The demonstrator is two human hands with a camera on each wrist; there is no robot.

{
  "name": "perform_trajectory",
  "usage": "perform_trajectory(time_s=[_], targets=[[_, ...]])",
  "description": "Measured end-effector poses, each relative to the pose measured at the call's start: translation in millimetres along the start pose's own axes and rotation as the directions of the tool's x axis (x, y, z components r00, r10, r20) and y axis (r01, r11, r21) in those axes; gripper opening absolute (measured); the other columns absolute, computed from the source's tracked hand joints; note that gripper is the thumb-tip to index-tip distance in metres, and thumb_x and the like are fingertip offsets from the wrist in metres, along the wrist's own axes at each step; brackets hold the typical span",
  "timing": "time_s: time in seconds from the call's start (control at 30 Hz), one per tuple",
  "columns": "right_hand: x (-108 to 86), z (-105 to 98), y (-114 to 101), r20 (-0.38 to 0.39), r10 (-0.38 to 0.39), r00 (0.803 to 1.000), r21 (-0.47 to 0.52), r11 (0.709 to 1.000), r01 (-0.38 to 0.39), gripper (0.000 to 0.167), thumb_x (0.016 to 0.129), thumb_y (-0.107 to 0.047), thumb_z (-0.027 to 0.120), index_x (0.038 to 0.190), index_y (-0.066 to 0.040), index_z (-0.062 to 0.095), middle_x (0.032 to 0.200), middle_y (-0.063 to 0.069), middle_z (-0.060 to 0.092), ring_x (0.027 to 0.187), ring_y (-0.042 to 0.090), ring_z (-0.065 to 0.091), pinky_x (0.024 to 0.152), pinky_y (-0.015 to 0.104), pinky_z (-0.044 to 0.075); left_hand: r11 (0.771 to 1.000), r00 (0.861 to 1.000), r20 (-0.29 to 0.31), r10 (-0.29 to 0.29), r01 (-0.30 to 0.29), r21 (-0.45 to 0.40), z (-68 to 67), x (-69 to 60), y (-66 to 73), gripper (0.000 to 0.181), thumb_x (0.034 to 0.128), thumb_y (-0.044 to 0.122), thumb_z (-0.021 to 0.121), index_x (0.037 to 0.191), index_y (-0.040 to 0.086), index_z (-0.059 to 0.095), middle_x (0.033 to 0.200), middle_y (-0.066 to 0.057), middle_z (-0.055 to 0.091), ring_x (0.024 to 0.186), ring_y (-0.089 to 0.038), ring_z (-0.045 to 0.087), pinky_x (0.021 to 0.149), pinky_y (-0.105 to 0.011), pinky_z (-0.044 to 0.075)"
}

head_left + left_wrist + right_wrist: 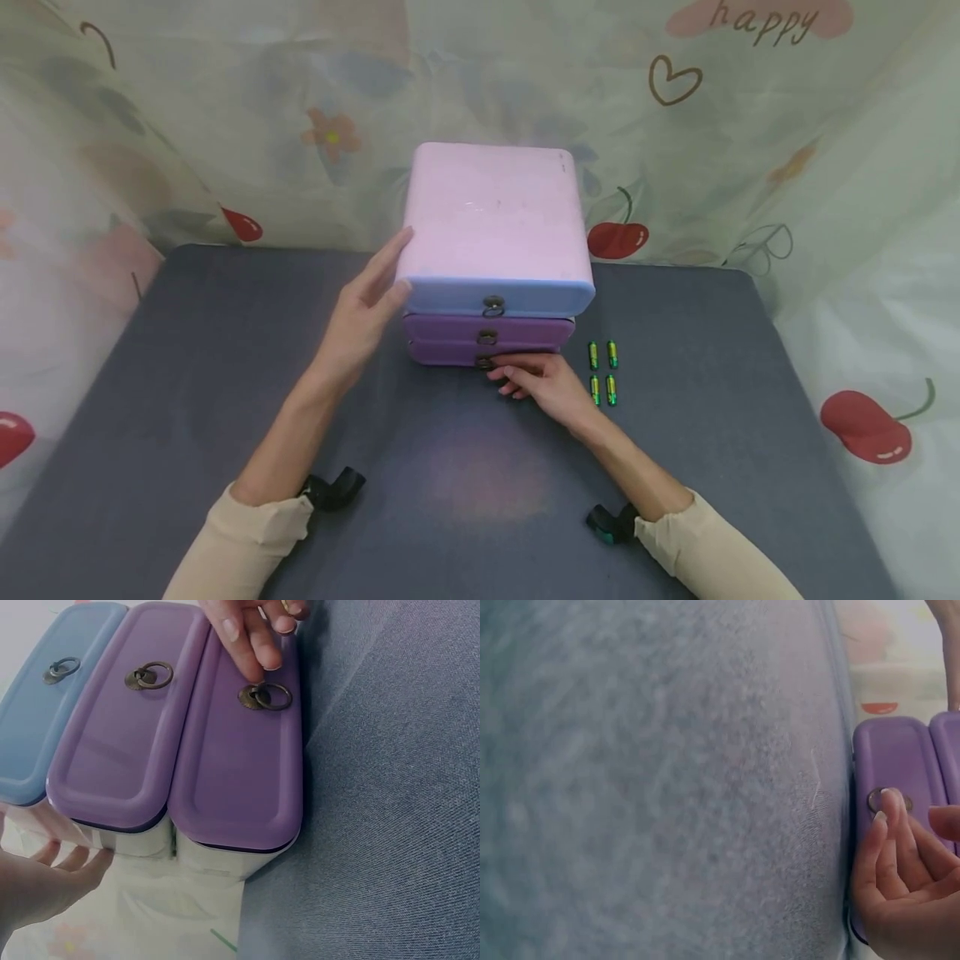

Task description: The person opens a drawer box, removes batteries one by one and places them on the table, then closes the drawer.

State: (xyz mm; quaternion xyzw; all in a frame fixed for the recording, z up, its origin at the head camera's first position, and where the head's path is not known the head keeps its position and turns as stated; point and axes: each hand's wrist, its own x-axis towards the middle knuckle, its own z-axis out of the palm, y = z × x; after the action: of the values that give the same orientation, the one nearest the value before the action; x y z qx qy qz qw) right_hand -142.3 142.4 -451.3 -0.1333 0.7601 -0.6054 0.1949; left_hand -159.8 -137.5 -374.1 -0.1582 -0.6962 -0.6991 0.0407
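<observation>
So, drawers (126, 733) face-on, long axis sideways, L hand (363, 313) uncurled alongside, R hand (543, 385) loose at btm ring (260, 695).

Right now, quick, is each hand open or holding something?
Left hand: open, against the left side of the drawer box.
Right hand: open, at the bottom ring pull, not gripping it.

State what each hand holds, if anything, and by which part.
Nothing appears gripped: the left hand touches the drawer unit at its left side; the right hand is at the bottom ring without gripping it.
</observation>
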Motion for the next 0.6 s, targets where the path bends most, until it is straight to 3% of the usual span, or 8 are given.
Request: perform_trajectory(time_s=[0.4,0.6], targets=[[4.4,-4.0,6.2,0.047,0.05,0.998,0.056,0.997,-0.053,0.031,0.102,-0.014,0.054,0.127,0.002,0.064,0.111,0.018,0.071,0.093,0.025,0.071,0.081,0.037,0.058,1.0,1.0,-0.014,0.005,-0.005,0.011,2.4,1.0,-1.4,0.053,0.1022,0.013,0.056,0.153,0.022,0.041,0.159,0.008,0.033,0.147,-0.01,0.027,0.119,-0.032,0.022],[6.2,-0.5,4.0,0.075,0.089,0.993,0.137,0.986,-0.099,0.032,0.103,-0.012,0.053,0.129,0.005,0.061,0.114,0.022,0.069,0.092,0.023,0.071,0.078,0.038,0.06,1.0,1.0,-0.014,-0.006,0.006,0.018,0.7,0.7,0.0,0.053,0.1025,0.016,0.056,0.153,0.025,0.041,0.159,0.01,0.033,0.147,-0.009,0.026,0.12,-0.034,0.022]])
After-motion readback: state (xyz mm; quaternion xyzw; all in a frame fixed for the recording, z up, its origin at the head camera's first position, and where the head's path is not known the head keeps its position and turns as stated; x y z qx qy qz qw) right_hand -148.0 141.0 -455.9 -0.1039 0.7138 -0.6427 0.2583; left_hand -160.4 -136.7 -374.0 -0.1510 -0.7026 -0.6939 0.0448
